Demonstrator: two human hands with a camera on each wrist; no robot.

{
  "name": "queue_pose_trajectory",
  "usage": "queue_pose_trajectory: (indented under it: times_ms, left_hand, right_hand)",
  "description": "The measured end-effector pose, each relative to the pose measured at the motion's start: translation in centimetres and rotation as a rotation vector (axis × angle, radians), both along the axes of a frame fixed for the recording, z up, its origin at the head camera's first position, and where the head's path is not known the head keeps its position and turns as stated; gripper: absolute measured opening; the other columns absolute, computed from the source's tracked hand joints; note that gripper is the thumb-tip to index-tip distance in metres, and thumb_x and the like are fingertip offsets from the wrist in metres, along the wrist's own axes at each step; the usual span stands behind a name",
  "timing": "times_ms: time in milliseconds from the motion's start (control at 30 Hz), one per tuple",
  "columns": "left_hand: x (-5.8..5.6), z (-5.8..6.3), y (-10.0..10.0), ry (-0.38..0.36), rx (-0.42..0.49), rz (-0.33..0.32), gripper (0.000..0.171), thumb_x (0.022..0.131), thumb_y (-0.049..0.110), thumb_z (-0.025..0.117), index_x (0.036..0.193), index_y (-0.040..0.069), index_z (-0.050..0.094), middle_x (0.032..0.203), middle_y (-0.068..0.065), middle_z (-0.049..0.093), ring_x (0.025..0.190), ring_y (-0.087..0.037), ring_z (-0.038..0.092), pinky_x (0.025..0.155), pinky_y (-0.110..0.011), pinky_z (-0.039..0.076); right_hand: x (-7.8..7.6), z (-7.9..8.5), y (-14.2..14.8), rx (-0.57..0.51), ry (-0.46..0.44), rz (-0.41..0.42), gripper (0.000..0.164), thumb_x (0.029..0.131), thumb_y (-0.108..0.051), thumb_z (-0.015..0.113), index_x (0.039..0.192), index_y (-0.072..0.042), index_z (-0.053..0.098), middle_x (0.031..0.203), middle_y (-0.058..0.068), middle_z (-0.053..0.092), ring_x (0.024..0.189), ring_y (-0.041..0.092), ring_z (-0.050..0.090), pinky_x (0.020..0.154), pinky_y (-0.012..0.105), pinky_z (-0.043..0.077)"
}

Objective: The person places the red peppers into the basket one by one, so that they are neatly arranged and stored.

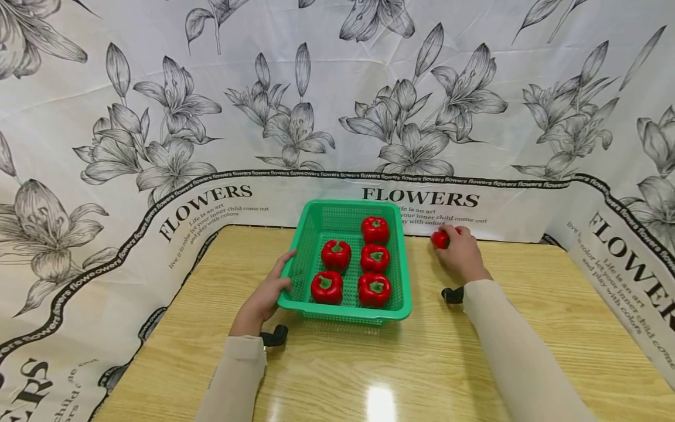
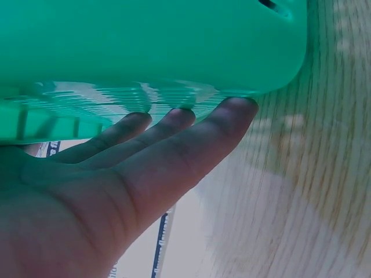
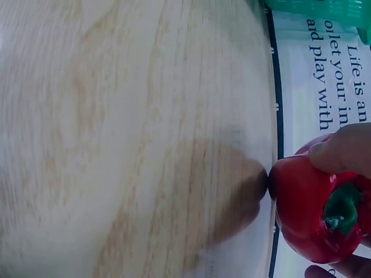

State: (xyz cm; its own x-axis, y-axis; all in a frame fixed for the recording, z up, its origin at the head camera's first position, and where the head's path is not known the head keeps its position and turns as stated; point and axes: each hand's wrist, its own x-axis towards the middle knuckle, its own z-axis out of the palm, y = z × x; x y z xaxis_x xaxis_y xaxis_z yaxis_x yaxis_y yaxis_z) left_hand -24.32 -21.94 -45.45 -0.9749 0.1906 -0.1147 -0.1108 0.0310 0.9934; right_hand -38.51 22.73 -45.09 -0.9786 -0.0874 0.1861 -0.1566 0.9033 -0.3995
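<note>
A green plastic basket (image 1: 345, 312) with a perforated base stands near the back of the table. Inside it sit several red bell peppers (image 1: 375, 289) with green stems upward, in two rows. My left hand (image 1: 268, 293) is at the basket's left side; in the left wrist view its extended fingers (image 2: 191, 150) touch the basket wall below the rim. To the right of the basket, by the table's back edge, my right hand (image 1: 461, 255) grips another red bell pepper (image 3: 307, 208). Its thumb (image 3: 348, 150) presses on that pepper, whose green stem shows; part of the other fingers is hidden.
The wooden table (image 1: 337, 375) extends in front of the basket and to both sides. A white cloth with printed flowers and lettering (image 1: 422, 196) hangs right behind the table's back edge and round its sides. Black wrist mounts (image 1: 274, 336) sit at both wrists.
</note>
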Motion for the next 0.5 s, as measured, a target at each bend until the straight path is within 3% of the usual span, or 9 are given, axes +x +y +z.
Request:
queue_pose_trajectory:
  times_ms: [267,500]
  left_hand:
    - [0.1,0.2,0.0,-0.006,0.005,0.010,0.091,0.074,-0.005,0.039,0.152,0.038,0.021,0.160,-0.010,0.009,0.134,-0.035,0.026,0.083,-0.037,0.042]
    - [0.2,0.4,0.2,-0.009,0.001,0.006,0.092,0.074,-0.004,0.039,0.152,0.039,0.019,0.160,-0.010,0.007,0.136,-0.035,0.024,0.084,-0.037,0.041]
  right_hand:
    - [0.3,0.8,-0.2,0.008,-0.005,0.052,0.051,0.085,-0.023,0.064,0.133,-0.009,0.051,0.140,0.037,0.034,0.119,0.057,0.040,0.096,0.066,0.039]
    - [0.6,1.4,-0.2,-0.015,-0.065,0.074,0.050,0.083,-0.022,0.066,0.130,-0.008,0.054,0.139,0.038,0.030,0.115,0.055,0.044,0.096,0.064,0.041]
